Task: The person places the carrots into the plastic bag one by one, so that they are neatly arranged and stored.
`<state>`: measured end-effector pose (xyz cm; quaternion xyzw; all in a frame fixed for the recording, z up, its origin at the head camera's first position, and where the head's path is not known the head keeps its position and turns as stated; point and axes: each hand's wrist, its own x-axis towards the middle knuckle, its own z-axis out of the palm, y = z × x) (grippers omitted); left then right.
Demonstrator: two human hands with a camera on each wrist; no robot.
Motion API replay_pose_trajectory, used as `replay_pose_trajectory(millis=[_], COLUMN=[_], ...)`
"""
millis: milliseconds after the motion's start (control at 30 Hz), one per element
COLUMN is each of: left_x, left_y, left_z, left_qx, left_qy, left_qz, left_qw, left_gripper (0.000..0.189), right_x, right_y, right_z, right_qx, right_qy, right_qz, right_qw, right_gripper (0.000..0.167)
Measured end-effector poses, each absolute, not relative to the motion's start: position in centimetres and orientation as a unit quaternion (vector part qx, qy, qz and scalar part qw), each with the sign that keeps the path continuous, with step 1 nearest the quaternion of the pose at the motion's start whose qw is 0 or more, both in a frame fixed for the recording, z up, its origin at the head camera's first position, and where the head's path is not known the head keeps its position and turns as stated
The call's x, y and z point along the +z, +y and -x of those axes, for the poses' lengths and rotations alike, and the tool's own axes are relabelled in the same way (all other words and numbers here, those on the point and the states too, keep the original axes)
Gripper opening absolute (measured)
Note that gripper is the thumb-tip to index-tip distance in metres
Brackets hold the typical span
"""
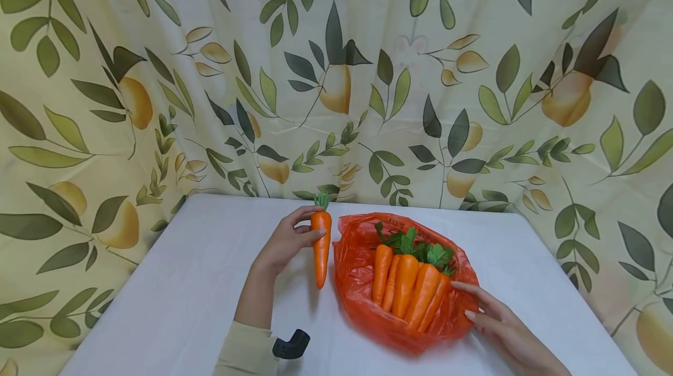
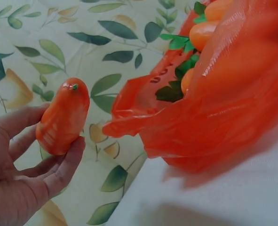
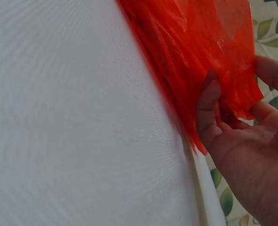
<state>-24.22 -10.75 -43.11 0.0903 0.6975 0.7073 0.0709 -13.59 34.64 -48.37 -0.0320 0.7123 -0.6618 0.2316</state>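
Note:
My left hand (image 1: 284,242) pinches a single orange carrot (image 1: 321,247) near its top, thumb on one side and fingers on the other. The carrot hangs upright, its short green top up and its tip pointing down, just left of a red plastic bag (image 1: 363,314). Several carrots (image 1: 407,282) with green leaves (image 1: 415,244) lie side by side in the bag's open mouth. At the bag's right side, my right hand (image 1: 499,326) holds the edge, the thin plastic (image 3: 214,42) passing between thumb and fingers in the right wrist view.
A white-covered table (image 1: 210,282) carries the bag. Behind it and at both sides hangs a curtain (image 1: 336,148) printed with leaves and fruit. A black strap-like piece (image 1: 291,345) sits by the left sleeve (image 1: 247,350).

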Motion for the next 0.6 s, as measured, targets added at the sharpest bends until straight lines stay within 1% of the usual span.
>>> replay_pose_trajectory(millis=[267,600], left_x=[-42.3,-42.3], left_y=[-9.9,-8.9], left_z=[24.2,24.0], left_qx=[0.694,0.695], left_qy=[0.711,0.702], left_qz=[-0.093,-0.132], left_qw=[0.072,0.084], left_gripper=[0.047,0.048], right_x=[-48.4,-48.4], right_y=[34.6,34.7], right_z=[13.6,13.7], right_qx=[-0.658,-0.66], right_qy=[0.716,0.713], right_qz=[0.028,0.042], right_qw=[0.229,0.235], right_gripper=[0.057,0.056])
